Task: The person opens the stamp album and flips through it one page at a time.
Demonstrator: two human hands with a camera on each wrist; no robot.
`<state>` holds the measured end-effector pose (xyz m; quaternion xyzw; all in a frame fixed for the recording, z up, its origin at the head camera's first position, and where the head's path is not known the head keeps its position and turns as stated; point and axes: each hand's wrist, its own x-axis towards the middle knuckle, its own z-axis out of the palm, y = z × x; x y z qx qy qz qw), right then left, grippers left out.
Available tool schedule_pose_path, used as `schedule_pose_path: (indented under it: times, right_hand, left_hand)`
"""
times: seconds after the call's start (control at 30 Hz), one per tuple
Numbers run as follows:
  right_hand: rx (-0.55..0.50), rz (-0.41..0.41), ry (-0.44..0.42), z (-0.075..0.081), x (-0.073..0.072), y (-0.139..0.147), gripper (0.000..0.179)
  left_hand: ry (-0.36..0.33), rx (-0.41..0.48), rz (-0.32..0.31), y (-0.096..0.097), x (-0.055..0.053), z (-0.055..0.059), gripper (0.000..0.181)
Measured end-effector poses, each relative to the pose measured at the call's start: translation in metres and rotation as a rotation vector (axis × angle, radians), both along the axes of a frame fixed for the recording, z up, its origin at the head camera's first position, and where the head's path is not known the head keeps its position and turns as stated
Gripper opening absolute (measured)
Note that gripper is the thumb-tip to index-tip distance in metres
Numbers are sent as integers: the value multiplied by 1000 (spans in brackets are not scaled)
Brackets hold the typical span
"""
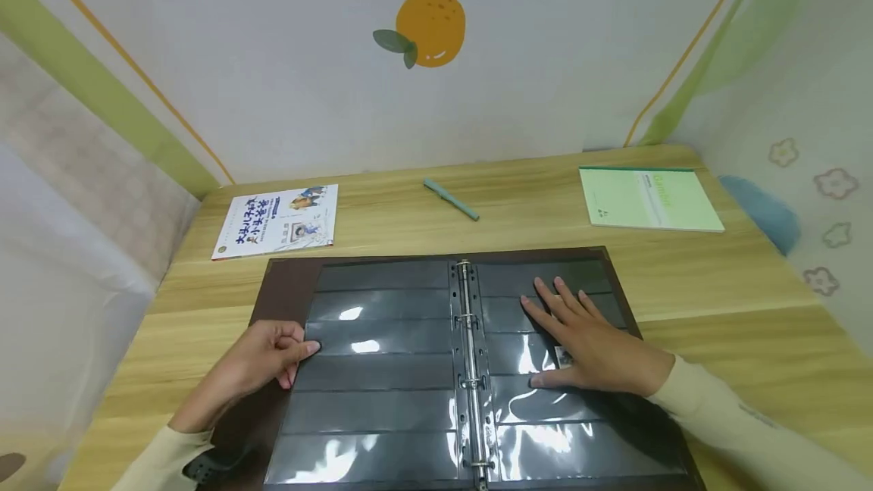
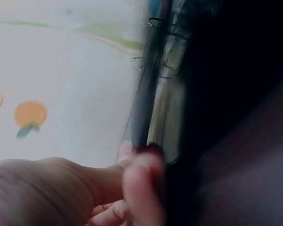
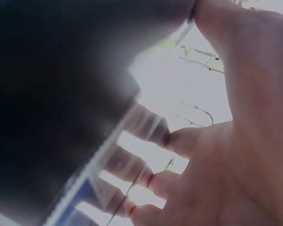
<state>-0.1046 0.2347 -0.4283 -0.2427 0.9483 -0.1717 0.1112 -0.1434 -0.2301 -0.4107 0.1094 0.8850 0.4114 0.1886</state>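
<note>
A dark brown ring binder album (image 1: 289, 279) lies open on the table, its metal rings (image 1: 470, 383) running down the middle. Black pages with clear pocket strips fill both sides. At the outer edge of the left page (image 1: 371, 371), my left hand (image 1: 269, 358) pinches the sheet between thumb and fingers; the left wrist view shows the same pinch, blurred. My right hand (image 1: 596, 351) rests with spread fingers on the right page (image 1: 539, 453). Partly under that palm, a small light-coloured piece (image 1: 563, 357) shows in a pocket; the rest of it is hidden.
On the wooden table (image 1: 382, 222), beyond the album, lie a white illustrated booklet (image 1: 276, 220) at left, a green pen (image 1: 452, 199) in the middle and a light green notebook (image 1: 648, 199) at right. A printed cloth (image 1: 307, 97) hangs behind the table.
</note>
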Motion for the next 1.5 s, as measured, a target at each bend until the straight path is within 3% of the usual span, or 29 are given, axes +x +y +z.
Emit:
schedule_pose_path:
  times: [0.23,0.33,0.43,0.53,0.67,0.77,0.87,1.0,1.13,1.27,1.5]
  right_hand:
    - [-7,14,19,4,0,3,106]
    - [-15,11,15,2,1,4,106]
    - [-7,-2,17,1,2,6,105]
    - [12,6,41,1,3,8,102]
    - [27,38,91,4,2,15,94]
    - [24,50,139,9,-1,22,88]
    - [6,30,149,15,-8,33,86]
    - [2,-22,140,18,-21,48,90]
    - [21,-55,128,12,-28,61,94]
    - [20,-54,122,6,-30,67,97]
    - [38,-65,157,9,-36,71,106]
  left_hand:
    - [-42,21,-24,-5,0,0,30]
    - [-50,-40,-1,-2,0,3,29]
    - [-15,-148,34,4,2,5,31]
    - [85,-288,48,12,6,6,31]
    - [340,-444,-10,21,9,7,32]
    - [547,-490,-113,27,11,6,41]
    - [650,-493,-256,33,11,3,61]
    - [581,-484,-431,41,13,-2,88]
    - [437,-479,-526,47,16,-5,102]
    - [345,-469,-559,48,18,-4,105]
    - [319,-454,-565,53,18,-2,110]
